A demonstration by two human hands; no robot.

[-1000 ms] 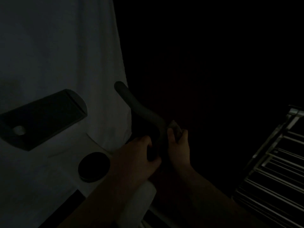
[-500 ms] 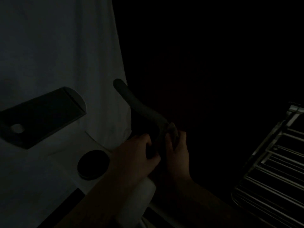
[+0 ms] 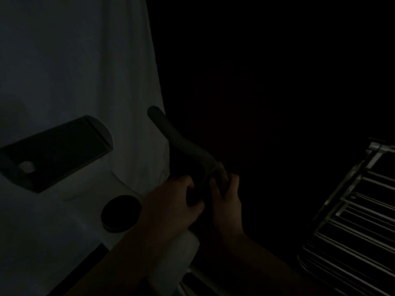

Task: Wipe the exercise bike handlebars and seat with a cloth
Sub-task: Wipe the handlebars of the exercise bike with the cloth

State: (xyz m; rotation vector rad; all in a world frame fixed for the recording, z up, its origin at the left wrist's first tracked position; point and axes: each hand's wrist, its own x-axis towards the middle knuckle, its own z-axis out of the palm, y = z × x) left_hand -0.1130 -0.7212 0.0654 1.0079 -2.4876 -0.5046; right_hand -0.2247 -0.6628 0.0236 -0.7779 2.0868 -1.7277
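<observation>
You've got a metal wire rack (image 3: 350, 227) at far right, white sheet (image 3: 74, 60) hanging at left, rest of bg too dark to tell

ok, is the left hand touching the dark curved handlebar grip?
Touching. The head view shows the left hand with fingers curled round the lower part of the dark curved handlebar grip.

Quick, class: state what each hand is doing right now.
Left hand: fingers curled round the handlebar.
Right hand: grips a cloth against the handlebar.
</observation>
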